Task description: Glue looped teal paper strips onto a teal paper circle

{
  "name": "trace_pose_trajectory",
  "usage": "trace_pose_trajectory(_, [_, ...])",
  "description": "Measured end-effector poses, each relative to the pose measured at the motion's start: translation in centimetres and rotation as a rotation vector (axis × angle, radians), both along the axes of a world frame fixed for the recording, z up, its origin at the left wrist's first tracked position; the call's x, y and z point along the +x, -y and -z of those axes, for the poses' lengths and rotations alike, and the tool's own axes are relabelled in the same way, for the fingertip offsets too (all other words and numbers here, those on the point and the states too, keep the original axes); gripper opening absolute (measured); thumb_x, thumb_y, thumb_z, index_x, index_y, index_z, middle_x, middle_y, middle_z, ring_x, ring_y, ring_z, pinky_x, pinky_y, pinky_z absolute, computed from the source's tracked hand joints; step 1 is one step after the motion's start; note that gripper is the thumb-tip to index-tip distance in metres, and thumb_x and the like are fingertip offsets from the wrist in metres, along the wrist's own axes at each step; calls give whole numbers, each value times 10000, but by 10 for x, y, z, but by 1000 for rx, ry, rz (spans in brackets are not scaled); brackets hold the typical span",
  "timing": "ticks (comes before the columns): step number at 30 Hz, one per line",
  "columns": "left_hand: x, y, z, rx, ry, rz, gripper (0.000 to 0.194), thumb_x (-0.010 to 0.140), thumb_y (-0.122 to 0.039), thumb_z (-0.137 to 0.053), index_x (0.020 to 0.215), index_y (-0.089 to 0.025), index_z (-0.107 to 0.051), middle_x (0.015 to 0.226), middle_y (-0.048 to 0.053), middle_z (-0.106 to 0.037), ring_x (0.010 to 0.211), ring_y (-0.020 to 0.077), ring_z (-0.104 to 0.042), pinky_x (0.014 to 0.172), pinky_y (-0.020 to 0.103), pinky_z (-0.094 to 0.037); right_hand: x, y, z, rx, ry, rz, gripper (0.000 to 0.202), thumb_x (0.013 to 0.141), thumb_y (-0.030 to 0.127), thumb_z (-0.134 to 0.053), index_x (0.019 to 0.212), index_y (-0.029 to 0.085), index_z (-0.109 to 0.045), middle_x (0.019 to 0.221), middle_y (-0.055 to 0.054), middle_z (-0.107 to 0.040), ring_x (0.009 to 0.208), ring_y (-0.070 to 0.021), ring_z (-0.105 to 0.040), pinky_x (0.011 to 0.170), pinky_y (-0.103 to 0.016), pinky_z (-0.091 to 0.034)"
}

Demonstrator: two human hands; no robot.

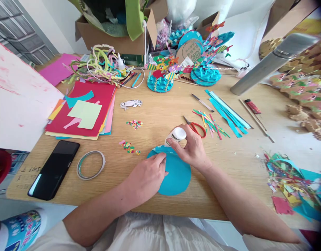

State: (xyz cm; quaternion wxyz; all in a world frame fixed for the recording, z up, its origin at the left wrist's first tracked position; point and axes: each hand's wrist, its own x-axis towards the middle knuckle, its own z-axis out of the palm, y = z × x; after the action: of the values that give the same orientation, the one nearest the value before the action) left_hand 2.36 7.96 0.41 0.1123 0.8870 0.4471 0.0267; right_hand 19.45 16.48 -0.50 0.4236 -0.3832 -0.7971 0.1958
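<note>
Head view, right hand: the right hand (191, 148) grasps a small white bottle with a round white end (177, 134), thumb on the near side; the bottle is tilted, its round end facing up.
Bottle position: at the far edge of a flat, bright blue disc (176, 179); the lower end is partly hidden, so contact with the disc cannot be confirmed.
Left hand: the left hand (147, 174) rests over the disc's left part, fingers drawn together near the far edge; whether they pinch or only press cannot be told.
Blue disc: lies at the near side of a light wood-grained table (165, 109), between the forearms; a pale-patterned band shows along its far edge.
Scissors: red-handled metal scissors (194, 126) lie just beyond the right hand.
Loose strips: a pile of thin multicoloured strips (211, 122) lies right of the scissors; wider blue strips (224, 113) lie farther right.
Small pieces: two heaps of tiny multicoloured pieces, one farther off (134, 124) and one nearer (129, 147), lie left of the bottle.
Left of table: a pale tape ring (104, 163) lies flat beside a black smartphone (54, 170); beyond them stands a stack of coloured sheets topped with red (102, 101).
Rear: a blue, bumpy round piece bearing colourful fish shapes (160, 83) stands before a brown cardboard box (108, 38).
Right edge: mixed coloured scraps (288, 184) lie heaped.
</note>
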Motion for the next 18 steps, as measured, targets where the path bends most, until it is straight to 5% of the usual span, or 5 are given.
trace_pose_trajectory(18, [-1, -3, 2, 91, 45, 12, 215, 953, -236, -558, 1124, -111, -597, 1189, 121, -644, 997, 220, -689, 852, 318, -581, 16, 6, 1, -17, -83, 90, 195, 844, 340, -657, 894, 209, -522, 785, -24, -587, 683, -163, -551, 619, -316, -450])
